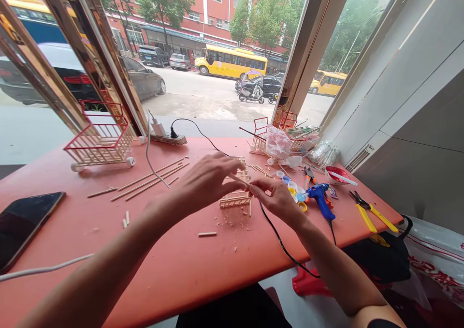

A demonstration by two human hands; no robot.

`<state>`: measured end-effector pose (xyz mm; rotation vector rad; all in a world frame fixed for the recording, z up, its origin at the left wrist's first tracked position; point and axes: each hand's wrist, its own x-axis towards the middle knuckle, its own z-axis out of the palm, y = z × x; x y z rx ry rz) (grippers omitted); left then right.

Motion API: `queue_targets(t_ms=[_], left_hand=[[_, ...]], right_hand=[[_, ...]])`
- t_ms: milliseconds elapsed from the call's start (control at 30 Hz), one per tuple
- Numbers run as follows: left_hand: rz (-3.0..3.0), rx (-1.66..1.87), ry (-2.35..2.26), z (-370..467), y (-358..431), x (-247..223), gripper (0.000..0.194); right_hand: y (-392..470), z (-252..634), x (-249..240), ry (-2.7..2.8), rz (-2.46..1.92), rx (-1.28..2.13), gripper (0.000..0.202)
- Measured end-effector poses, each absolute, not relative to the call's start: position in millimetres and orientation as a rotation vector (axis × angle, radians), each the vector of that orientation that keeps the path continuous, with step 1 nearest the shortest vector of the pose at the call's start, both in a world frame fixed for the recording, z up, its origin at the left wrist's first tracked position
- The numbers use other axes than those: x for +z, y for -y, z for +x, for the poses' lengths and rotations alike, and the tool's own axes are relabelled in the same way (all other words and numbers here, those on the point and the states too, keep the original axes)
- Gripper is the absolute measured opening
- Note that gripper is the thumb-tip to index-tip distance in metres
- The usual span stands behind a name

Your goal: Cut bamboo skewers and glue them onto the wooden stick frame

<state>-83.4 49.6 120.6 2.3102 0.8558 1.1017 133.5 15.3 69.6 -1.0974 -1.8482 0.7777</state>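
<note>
My left hand and my right hand meet above the middle of the table, each with its fingers closed on a thin wooden stick that runs between them. Just beneath and behind them lies a small frame of wooden sticks, partly hidden by my hands. A short stick lies nearer to me, with crumbs around it. Several long sticks are spread left of my left hand.
A red-rimmed stick cart stands at the left, a phone nearer. On the right are bottle caps, a blue glue gun, yellow-handled pliers and a red bowl. A black cable crosses the front edge.
</note>
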Motion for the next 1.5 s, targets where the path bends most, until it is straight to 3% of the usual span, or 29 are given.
queue_targets(t_ms=[67,133,233,400,733,1167,1500], left_hand=[[2.05,1.465,-0.913,-85.9,-43.6,130.2,0.023],[1.665,1.704,-0.922,-82.7,-37.2,131.3,0.019],[1.344,1.474,-0.848,-66.5,-28.4,114.8,0.01],[1.12,1.133,-0.682,-36.6,-13.6,81.3,0.03],[1.099,1.068,-0.612,-26.3,-2.2,58.2,0.039],[1.031,0.693,-0.518,-39.0,-8.8,53.3,0.049],[1.032,0.774,-0.593,-32.7,-5.9,50.0,0.053]], right_hand=[[-19.6,135.0,67.1,1.606,-1.033,0.972,0.026],[-23.7,134.6,65.6,1.394,-0.951,1.128,0.028],[-26.6,129.5,63.9,1.229,-0.872,1.235,0.031],[-19.3,114.3,57.2,1.194,-0.79,1.255,0.03],[-1.0,93.9,44.5,0.947,-0.838,1.321,0.031],[-10.6,147.7,68.0,1.472,-0.953,1.092,0.038],[-5.1,137.0,58.2,1.388,-0.966,0.921,0.04]])
